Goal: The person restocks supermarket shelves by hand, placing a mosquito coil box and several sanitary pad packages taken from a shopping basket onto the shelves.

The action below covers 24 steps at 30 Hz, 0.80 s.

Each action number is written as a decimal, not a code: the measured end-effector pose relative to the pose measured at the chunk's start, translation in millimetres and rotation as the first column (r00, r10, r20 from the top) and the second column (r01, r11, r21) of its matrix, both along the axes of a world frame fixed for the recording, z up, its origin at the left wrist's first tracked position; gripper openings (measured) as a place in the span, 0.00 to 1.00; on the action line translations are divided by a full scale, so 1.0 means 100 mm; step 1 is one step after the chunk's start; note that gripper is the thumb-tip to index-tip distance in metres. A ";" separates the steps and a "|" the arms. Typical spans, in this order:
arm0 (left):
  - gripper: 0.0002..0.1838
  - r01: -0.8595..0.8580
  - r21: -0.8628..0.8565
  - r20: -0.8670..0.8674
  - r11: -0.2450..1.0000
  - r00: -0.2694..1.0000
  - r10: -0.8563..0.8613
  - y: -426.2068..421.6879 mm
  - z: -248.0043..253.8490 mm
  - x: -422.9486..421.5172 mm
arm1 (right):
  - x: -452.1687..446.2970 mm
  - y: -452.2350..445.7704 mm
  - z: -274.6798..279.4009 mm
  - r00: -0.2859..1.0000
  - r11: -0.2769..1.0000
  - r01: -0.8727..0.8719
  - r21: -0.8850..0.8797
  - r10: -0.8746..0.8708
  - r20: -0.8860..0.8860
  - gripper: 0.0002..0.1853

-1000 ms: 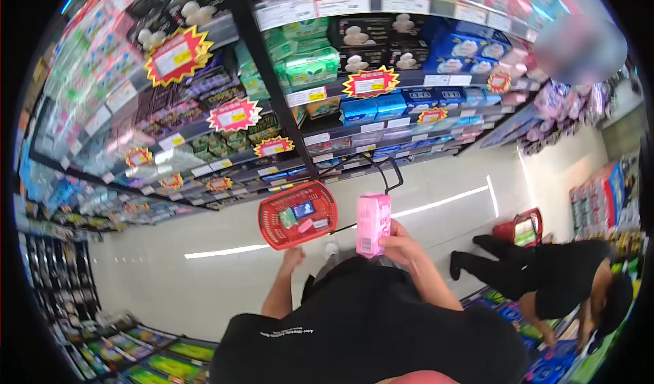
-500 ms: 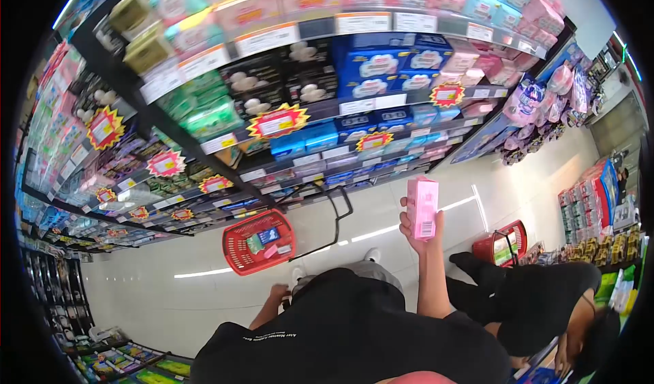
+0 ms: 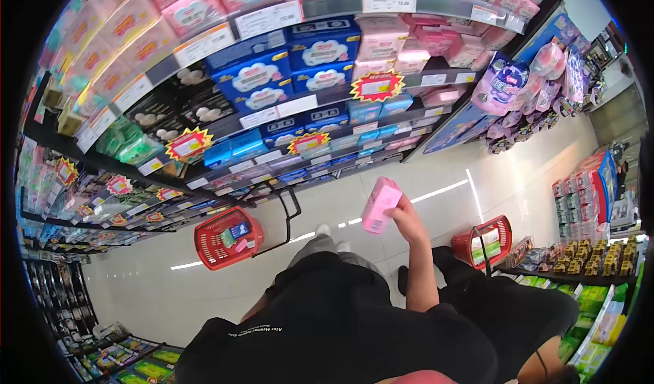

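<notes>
My right hand [image 3: 407, 220] is closed around a pink box-shaped pack [image 3: 382, 205], holding it above the floor in front of the shelves. The pack is tilted, with its fingers-held edge toward the right; its print is too small to read. My left hand is hidden by my body, with only a little of the forearm showing. To the left of my feet stands a red shopping basket [image 3: 201, 242] with a long black handle [image 3: 293, 203]. Several small packs, among them a dark blue one [image 3: 240, 230] and a pink one [image 3: 242, 246], lie in it.
Shelves ahead carry blue packs [image 3: 322, 52], pink packs [image 3: 377, 40] and price tags [image 3: 388, 2]. Purple bags [image 3: 501, 84] hang at the right. Beside me a person in black [image 3: 511, 316] bends near another red basket [image 3: 504, 231]. A low shelf with green packs [image 3: 593, 295] is behind them.
My right hand has moved left and turned, tilting the pink pack. My left hand has gone out of sight. My body and view have shifted right along the shelves; the nearby person has moved too.
</notes>
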<state>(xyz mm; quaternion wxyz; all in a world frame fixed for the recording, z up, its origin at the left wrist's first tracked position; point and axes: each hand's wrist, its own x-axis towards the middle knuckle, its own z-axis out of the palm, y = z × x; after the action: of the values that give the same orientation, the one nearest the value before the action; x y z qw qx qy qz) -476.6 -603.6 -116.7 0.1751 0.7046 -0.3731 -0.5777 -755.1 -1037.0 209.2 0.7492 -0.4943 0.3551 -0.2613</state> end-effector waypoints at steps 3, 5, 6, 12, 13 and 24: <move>0.14 0.434 -0.348 0.198 0.831 0.900 -0.387 -0.54 -0.16 0.26 | -0.12 -0.32 0.05 0.975 0.982 -0.001 -0.187 -0.041 -0.220 0.43; 0.15 0.263 -0.118 0.467 0.957 0.866 -0.180 -0.86 -0.51 0.24 | -0.15 -0.52 0.29 0.949 0.963 0.058 -0.262 -0.135 -0.284 0.44; 0.16 -0.117 0.069 0.183 0.991 0.978 0.103 -1.13 -0.52 0.23 | -0.22 -0.69 0.29 0.941 0.927 0.089 -0.365 -0.198 -0.274 0.44; 0.20 0.110 -0.162 0.201 0.981 0.977 -0.076 -2.27 -0.99 0.11 | -0.37 -1.87 0.85 0.887 0.685 0.293 -0.667 -0.455 -0.077 0.44; 0.21 0.162 -0.297 0.171 0.941 0.979 -0.114 -2.40 -1.05 0.13 | -0.36 -2.07 1.04 0.874 0.646 0.341 -0.683 -0.485 -0.022 0.43; 0.16 -0.324 0.055 -0.110 0.945 0.938 0.328 -4.34 -0.35 0.24 | 0.49 -3.82 0.91 0.687 0.091 0.019 -0.996 -0.725 -0.053 0.44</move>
<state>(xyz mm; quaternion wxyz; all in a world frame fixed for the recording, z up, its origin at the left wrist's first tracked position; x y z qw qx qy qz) -453.0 -1037.1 -151.7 0.2773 0.7243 -0.2301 -0.5878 -706.3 -1419.5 300.6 0.0322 -0.7762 0.4302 -0.4599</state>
